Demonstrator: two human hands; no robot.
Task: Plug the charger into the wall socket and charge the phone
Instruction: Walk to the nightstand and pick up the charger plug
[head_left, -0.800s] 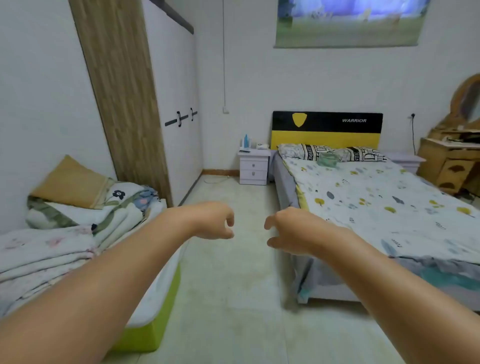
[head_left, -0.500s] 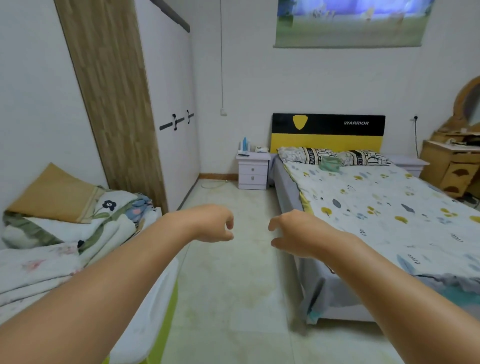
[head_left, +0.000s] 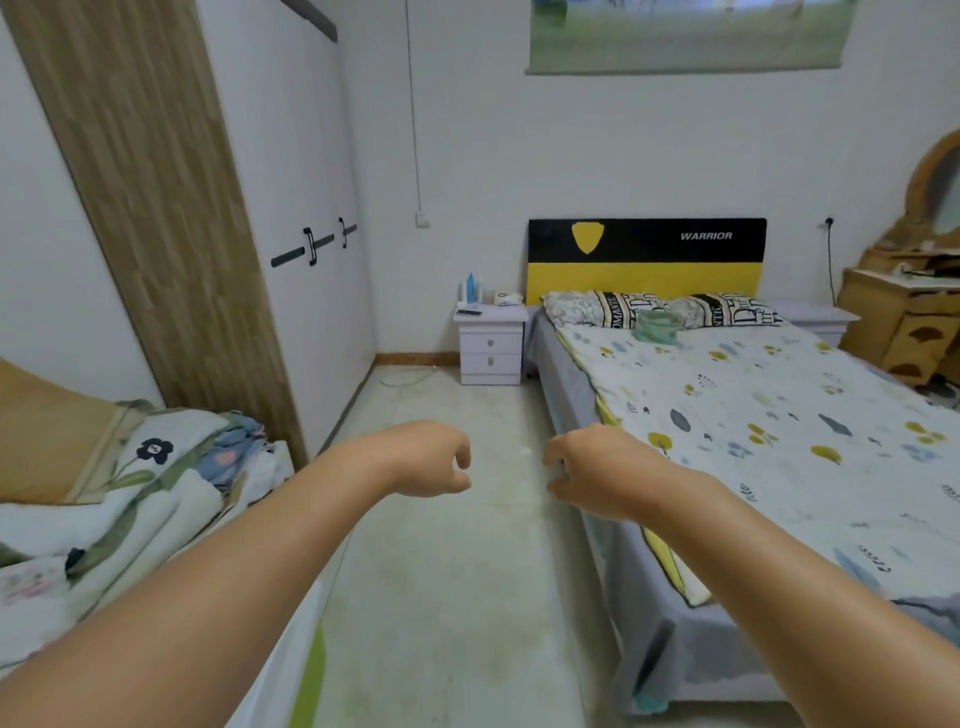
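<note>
My left hand and my right hand are held out in front of me over the floor, fingers loosely curled, nothing in either. Far ahead stands a white nightstand with a dark flat object, possibly the phone, on its top. A white wall socket sits on the back wall above and left of the nightstand. A white cable lies coiled on the floor by the nightstand. Another socket with a black cord is on the wall right of the headboard.
A bed with a patterned sheet and black-yellow headboard fills the right side. A white wardrobe lines the left wall. Folded bedding is stacked at the near left. A wooden dresser stands at the far right. A floor aisle runs between.
The view has moved forward along the aisle, so the nightstand and bed appear closer. Both hands stay held out, curled and empty.
</note>
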